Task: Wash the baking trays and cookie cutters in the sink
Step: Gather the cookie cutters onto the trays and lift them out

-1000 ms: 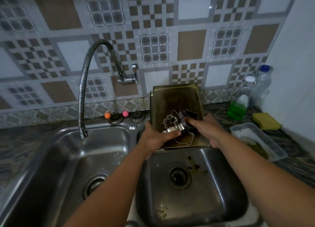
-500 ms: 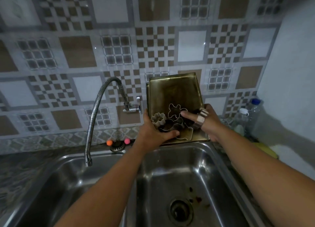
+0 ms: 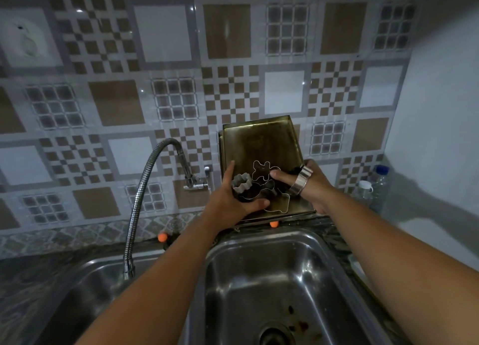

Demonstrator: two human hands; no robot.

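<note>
Above the sink (image 3: 272, 280), both hands grip tilted baking trays (image 3: 256, 142).

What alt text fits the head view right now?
Two hands, left hand and right hand, hold stacked baking trays upright behind the right sink basin, pressing metal cookie cutters against them. A flexible faucet hangs over the left basin.

The baking tray (image 3: 259, 147) is dull, stained metal, the cookie cutters (image 3: 261, 186) bright metal, the sink (image 3: 272, 280) shiny steel, the wall tiles (image 3: 166, 33) glossy.
</note>
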